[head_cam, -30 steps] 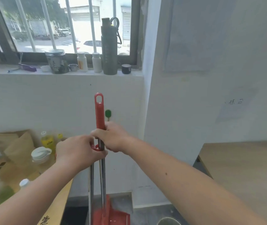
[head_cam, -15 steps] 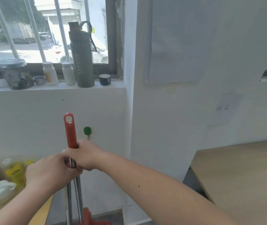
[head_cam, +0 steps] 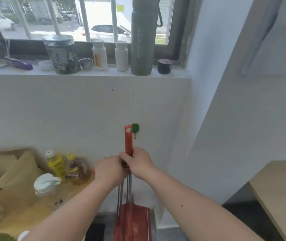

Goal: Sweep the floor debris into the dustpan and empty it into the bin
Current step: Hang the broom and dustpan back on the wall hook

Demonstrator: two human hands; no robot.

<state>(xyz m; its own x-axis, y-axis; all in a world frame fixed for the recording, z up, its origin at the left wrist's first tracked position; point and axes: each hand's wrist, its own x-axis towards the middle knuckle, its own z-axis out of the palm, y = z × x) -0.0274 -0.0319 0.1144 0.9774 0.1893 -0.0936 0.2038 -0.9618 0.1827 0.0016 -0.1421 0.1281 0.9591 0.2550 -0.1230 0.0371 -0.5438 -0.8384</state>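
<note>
White wall at lower centre: left hand (head_cam: pixel 110 172) and right hand (head_cam: pixel 137 164) clamp two handles (head_cam: pixel 128 141); uneven separation could drop the dustpan (head_cam: pixel 133 221).

The red dustpan (head_cam: pixel 133 223) stands upright on the floor against the white wall. Two metal poles rise side by side above it; one ends in a red handle (head_cam: pixel 128 140) with a hanging hole.

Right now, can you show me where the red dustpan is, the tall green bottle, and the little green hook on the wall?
red dustpan (head_cam: pixel 133 223): head view, on its red pan.
tall green bottle (head_cam: pixel 143 40): head view, mid body.
little green hook (head_cam: pixel 135 128): head view, round green top.
</note>
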